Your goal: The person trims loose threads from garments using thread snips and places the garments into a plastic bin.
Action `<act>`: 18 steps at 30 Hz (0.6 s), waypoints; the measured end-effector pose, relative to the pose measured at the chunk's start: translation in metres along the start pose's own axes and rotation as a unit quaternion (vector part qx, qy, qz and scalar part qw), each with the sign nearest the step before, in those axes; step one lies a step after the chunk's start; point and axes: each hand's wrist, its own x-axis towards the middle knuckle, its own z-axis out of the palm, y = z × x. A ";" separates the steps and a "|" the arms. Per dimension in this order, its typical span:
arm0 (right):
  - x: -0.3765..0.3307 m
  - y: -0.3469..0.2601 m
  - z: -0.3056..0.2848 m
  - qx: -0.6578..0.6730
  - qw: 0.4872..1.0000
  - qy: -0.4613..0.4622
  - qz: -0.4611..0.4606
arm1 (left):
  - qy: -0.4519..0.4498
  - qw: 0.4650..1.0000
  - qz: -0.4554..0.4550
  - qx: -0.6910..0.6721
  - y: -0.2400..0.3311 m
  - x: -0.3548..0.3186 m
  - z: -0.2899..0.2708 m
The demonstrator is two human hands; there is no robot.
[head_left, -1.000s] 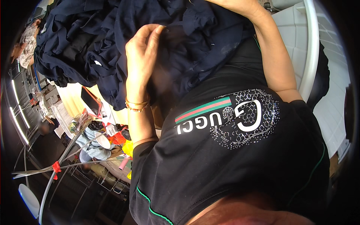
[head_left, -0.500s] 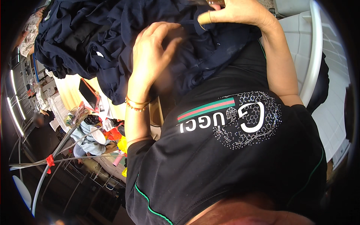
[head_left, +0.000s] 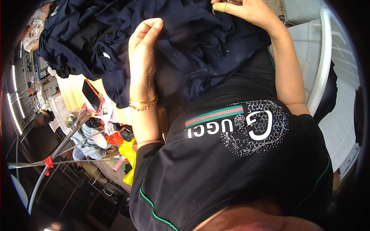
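Note:
Dark navy cloth (head_left: 189, 50) lies in a heavily folded heap before me and over my lap. Above it, my left hand (head_left: 143, 46), with a beaded bracelet (head_left: 143, 104) at the wrist, is closed in a pinch of thumb and fingertips. What the pinch holds, if anything, is too small to make out. My right hand (head_left: 252, 14) is at the top edge, over the far right part of the cloth. Its fingers are curled around a small brown, shiny tool (head_left: 234, 2), mostly cut off by the frame. A tan wrap (head_left: 223, 7) covers one of its digits.
On the left, a wooden tabletop (head_left: 73, 90) holds a dark flat device with a red edge (head_left: 91, 94). Below are a white cup (head_left: 101, 139), heaped cloths and a yellow bag (head_left: 130, 159). Metal rods tied with red (head_left: 49, 164) cross there. A white plastic bin (head_left: 322, 65) stands right.
My left hand, spread and blurred before, has drawn slightly left and closed into a pinch. My right hand has shifted a little up and right with the brown tool.

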 end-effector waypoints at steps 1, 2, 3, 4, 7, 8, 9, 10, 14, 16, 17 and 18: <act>0.000 -0.014 0.010 0.025 0.999 0.023 -0.015 | 0.015 0.999 -0.010 -0.037 -0.001 -0.001 -0.002; -0.002 -0.030 0.016 0.048 0.997 0.048 -0.027 | 0.017 0.999 -0.007 -0.037 0.001 -0.001 -0.002; -0.006 -0.043 0.014 -0.042 0.996 0.050 -0.053 | 0.016 0.999 -0.007 -0.040 0.004 0.000 0.004; 0.015 -0.019 0.031 0.119 0.897 0.115 -0.409 | 0.015 0.999 -0.007 -0.042 0.007 0.000 0.010; -0.004 -0.064 0.028 -0.166 0.947 0.072 -0.267 | 0.013 0.998 -0.017 -0.056 0.014 -0.005 0.015; 0.019 -0.026 0.037 -0.125 0.840 0.164 -0.502 | 0.000 0.997 -0.026 -0.071 0.019 -0.004 0.021; 0.022 -0.020 0.041 -0.144 0.830 0.171 -0.512 | 0.002 0.998 -0.023 -0.064 0.020 -0.005 0.022; 0.023 -0.019 0.042 -0.165 0.818 0.178 -0.521 | 0.002 0.998 -0.022 -0.064 0.022 -0.006 0.024; 0.005 -0.042 0.039 -0.217 0.920 0.091 -0.313 | -0.015 0.998 -0.014 -0.059 0.022 -0.008 0.023; 0.024 -0.013 0.044 -0.208 0.793 0.204 -0.536 | -0.027 0.997 -0.017 -0.064 0.022 -0.007 0.023; 0.025 -0.012 0.045 -0.208 0.792 0.205 -0.536 | -0.022 0.997 -0.022 -0.065 0.022 -0.007 0.023; 0.025 -0.011 0.046 -0.200 0.794 0.210 -0.535 | -0.018 0.997 -0.027 -0.066 0.022 -0.007 0.023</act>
